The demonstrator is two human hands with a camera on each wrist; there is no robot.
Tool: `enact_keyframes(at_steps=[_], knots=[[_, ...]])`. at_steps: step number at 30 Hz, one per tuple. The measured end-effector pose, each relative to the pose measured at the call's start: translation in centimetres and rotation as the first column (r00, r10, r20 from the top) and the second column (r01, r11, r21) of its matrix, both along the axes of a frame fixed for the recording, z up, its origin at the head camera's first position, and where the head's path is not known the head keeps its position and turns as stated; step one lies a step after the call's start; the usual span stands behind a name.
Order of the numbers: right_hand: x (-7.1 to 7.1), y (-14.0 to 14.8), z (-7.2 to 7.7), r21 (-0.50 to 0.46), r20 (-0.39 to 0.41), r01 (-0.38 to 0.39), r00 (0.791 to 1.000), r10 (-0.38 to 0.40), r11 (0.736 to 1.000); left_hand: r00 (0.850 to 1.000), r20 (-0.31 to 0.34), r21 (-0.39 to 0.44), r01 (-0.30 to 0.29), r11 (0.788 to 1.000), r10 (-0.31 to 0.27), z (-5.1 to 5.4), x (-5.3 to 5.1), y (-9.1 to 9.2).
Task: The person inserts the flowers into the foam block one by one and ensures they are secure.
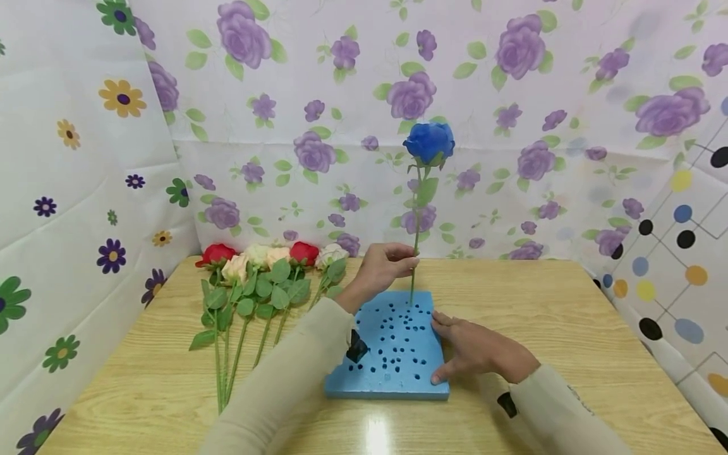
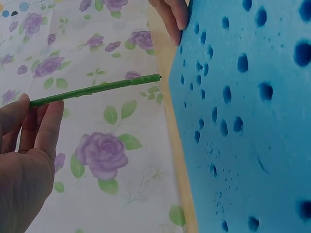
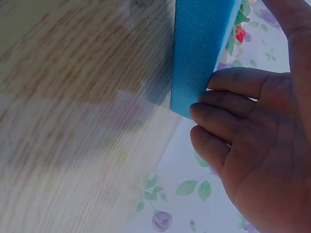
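The left hand [image 1: 380,272] pinches the thin green stem [image 2: 97,89] of a single blue rose [image 1: 426,191] between thumb and fingertips. The rose stands nearly upright, its rounded, layered bloom at the top. The stem points down over the far right part of a light-blue rectangular foam block [image 1: 370,382]; seen from the left wrist, its lower tip is free, just apart from the block's surface.

The block lies flat on a pale wood-grain desk [image 1: 540,316], set back from the desk's near edge. Numerous dark holes [image 1: 417,376] mark its upper face. The right hand [image 1: 478,344] rests along the block's right edge, fingers relaxed and touching the side, thumb at the near right corner.

On the left part of the desk I count six roses [image 1: 264,287] with leafy green stems: two red, two white, two pale peach. Their blooms lie by the far edge; their stems run toward the near edge. Behind the far edge hangs a white cloth [image 1: 483,208] printed with purple roses. Both arms wear beige sleeves [image 1: 301,360].
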State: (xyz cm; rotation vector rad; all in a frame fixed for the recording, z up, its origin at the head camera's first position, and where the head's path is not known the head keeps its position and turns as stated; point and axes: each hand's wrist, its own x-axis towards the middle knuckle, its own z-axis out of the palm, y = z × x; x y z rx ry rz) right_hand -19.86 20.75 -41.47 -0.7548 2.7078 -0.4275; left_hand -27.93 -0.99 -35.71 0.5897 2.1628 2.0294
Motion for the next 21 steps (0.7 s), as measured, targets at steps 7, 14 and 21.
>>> enact_keyframes(at_steps=[7,14,21], knots=[[0.0,0.0,0.1,-0.015,0.018,-0.002,1.0,0.002,1.0,1.0,0.006,-0.002,-0.002,1.0,0.002,-0.8,0.0,1.2],[0.0,-0.1,0.3,-0.02,0.019,-0.002,1.0,0.002,1.0,1.0,0.02,0.001,-0.015,1.0,0.014,-1.3,0.1,1.9],[0.0,0.1,0.2,-0.006,0.012,-0.004,1.0,0.004,1.0,1.0,0.027,-0.001,-0.015,1.0,0.015,-1.7,-0.1,2.4]])
